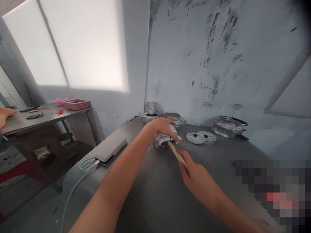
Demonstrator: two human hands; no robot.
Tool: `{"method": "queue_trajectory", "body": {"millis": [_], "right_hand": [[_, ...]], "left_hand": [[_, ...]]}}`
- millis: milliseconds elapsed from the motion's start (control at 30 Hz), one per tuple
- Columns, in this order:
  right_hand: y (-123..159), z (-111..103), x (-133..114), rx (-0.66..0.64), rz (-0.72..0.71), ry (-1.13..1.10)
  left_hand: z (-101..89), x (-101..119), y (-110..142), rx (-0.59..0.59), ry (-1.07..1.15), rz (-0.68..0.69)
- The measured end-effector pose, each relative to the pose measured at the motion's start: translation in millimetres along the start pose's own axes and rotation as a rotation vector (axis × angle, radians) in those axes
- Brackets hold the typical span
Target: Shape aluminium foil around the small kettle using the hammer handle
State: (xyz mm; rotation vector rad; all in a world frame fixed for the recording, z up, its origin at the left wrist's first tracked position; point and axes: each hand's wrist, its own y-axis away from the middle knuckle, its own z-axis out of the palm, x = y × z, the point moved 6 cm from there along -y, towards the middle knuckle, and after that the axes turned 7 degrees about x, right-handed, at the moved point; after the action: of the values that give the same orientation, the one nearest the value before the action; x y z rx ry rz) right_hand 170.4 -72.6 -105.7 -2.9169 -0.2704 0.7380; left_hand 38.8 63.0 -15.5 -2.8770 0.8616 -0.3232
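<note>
My left hand [164,126] reaches across the grey table and is closed around a crumpled, foil-like silvery object [162,139], which has a dark opening or face on its near side. The hand covers much of it, so its exact kind is hidden. In my right hand [190,168] is a light wooden stick [177,153], pinched between thumb and fingers. The stick's far end meets the dark part of the silvery object; whether it goes inside, I cannot tell. Two round clear lids [195,138] with black knobs lie to the right, one overlapping the other.
Behind stand stacked metal steamer-like pots [151,113], another silvery pot [175,118] and a foil-wrapped pan [227,126]. A power bank [111,148] with a white cable [79,184] lies left. A second table holds a pink basket [76,104], pliers [35,116] and another person's hand [5,116].
</note>
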Motion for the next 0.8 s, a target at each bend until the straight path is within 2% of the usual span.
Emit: {"method": "queue_trajectory", "body": {"millis": [167, 367, 500, 667, 800], "right_hand": [[-0.4, 2.7, 1.0, -0.041, -0.007, -0.013], [0.4, 0.4, -1.5, -0.034, -0.010, -0.023], [-0.1, -0.8, -1.7, 0.025, -0.032, 0.003], [-3.0, 3.9, 4.6, -0.007, -0.041, 0.057], [-3.0, -1.0, 3.6, 0.010, -0.041, 0.021]], "left_hand": [[0.9, 0.2, -0.8, 0.010, -0.014, -0.013], [3.0, 0.3, -2.6, 0.001, -0.013, -0.003], [1.8, 0.8, -1.7, 0.007, -0.019, 0.003], [3.8, 1.4, -2.8, 0.005, -0.025, -0.003], [3.8, 1.9, -3.3, 0.005, -0.024, 0.009]]}}
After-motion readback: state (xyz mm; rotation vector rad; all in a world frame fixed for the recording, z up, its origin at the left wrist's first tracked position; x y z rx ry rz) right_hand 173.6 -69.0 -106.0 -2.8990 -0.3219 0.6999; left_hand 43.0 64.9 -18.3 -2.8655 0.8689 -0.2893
